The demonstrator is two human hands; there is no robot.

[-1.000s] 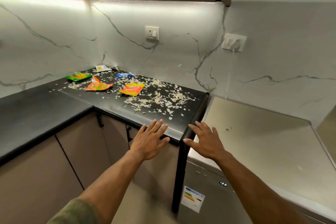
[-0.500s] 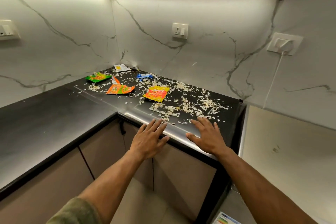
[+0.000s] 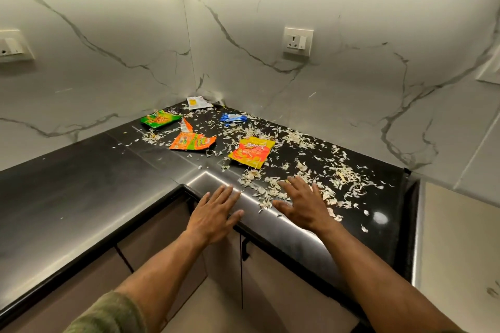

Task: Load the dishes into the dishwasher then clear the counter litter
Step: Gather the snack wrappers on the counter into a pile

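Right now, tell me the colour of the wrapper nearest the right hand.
Yellow and orange wrapper, clearest in the head view.

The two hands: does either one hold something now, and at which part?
Nothing is held. The left hand is open with straight fingers at the counter edge; the right hand is open, spread over the white flakes.

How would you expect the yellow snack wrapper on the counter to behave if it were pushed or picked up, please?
The yellow snack wrapper lies flat and looks empty, so it is probably very light and floppy. On the glossy black counter it would likely slide easily, dragging some pale flakes along.
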